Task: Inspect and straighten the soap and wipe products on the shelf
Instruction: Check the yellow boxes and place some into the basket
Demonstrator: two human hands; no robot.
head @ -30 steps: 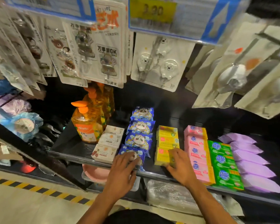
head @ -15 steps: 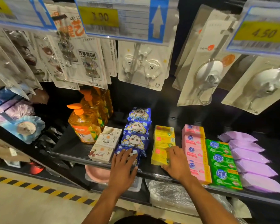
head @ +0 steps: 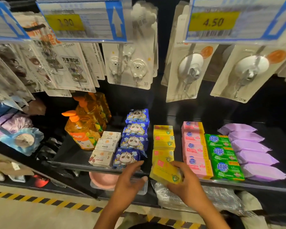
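Observation:
Rows of packs lie on a black shelf. My right hand grips the front yellow soap box, pulled off the shelf edge and tilted. More yellow soap boxes sit behind it. My left hand hovers in front of the shelf edge with relaxed fingers, its fingertips near the front blue panda wipe pack. To the right run pink soap bars, green soap bars and purple wipe packs. White soap boxes lie to the left.
Orange pump bottles stand at the shelf's left rear. Carded hooks hang above, under price tags. A pink bowl sits on the lower shelf. Bath sponges fill the left rack. A striped floor line runs below.
My right hand has lifted the front yellow soap box off the row and drawn it toward me. My left hand has slid back off the panda pack.

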